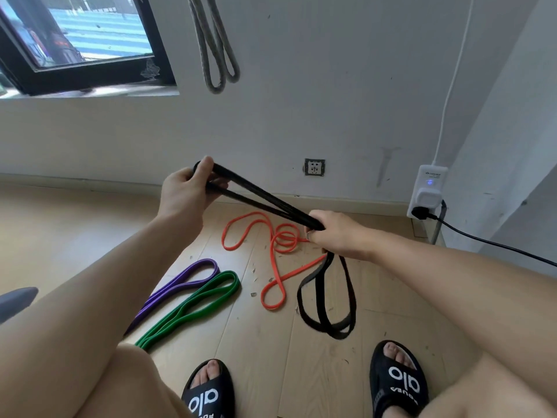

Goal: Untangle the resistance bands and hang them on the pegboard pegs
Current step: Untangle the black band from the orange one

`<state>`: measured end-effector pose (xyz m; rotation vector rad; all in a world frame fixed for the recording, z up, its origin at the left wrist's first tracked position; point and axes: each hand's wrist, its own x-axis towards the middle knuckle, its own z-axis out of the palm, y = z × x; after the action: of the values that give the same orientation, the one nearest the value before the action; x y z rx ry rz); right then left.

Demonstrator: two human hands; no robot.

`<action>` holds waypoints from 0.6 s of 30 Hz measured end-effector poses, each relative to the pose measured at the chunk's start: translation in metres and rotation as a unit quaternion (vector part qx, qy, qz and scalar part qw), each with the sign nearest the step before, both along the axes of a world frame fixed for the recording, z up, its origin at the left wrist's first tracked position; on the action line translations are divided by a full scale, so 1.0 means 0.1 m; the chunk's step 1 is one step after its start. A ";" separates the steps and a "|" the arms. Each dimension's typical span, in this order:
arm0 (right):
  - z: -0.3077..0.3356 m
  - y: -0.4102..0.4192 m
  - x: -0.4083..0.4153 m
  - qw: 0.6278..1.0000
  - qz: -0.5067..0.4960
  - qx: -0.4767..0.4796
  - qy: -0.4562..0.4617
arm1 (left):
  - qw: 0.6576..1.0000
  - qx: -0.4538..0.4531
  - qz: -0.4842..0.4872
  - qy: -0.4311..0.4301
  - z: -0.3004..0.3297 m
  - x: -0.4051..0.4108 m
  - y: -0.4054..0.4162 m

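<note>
A black resistance band [262, 200] is stretched between my two hands above the floor. My left hand [190, 191] grips its upper end, thumb on top. My right hand [334, 233] grips the bunched strands lower right, and the rest of the black band hangs below it in loops down to the floor. An orange band [277, 245] lies coiled and twisted on the wooden floor beneath my hands. A purple band [184, 285] and a green band [199, 303] lie folded side by side to the left. A grey band [215, 52] hangs on the wall above; its peg is out of view.
A window [75, 40] is at the upper left. A wall socket [314, 167] sits low on the wall, and a white plug adapter [426, 191] with a black cable runs off to the right. My two feet in black slides [398, 381] stand on the floor below.
</note>
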<state>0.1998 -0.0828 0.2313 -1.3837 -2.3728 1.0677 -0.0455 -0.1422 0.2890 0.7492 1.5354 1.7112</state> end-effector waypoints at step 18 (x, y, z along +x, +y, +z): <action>0.18 -0.01 -0.08 0.987 0.126 0.004 -0.099 | 0.746 -0.274 -0.474 0.379 -0.53 0.19 -0.13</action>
<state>0.1914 -0.0834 0.2491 -1.2645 -2.7524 1.0197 -0.0267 -0.1549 0.2362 1.6243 1.5494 0.1328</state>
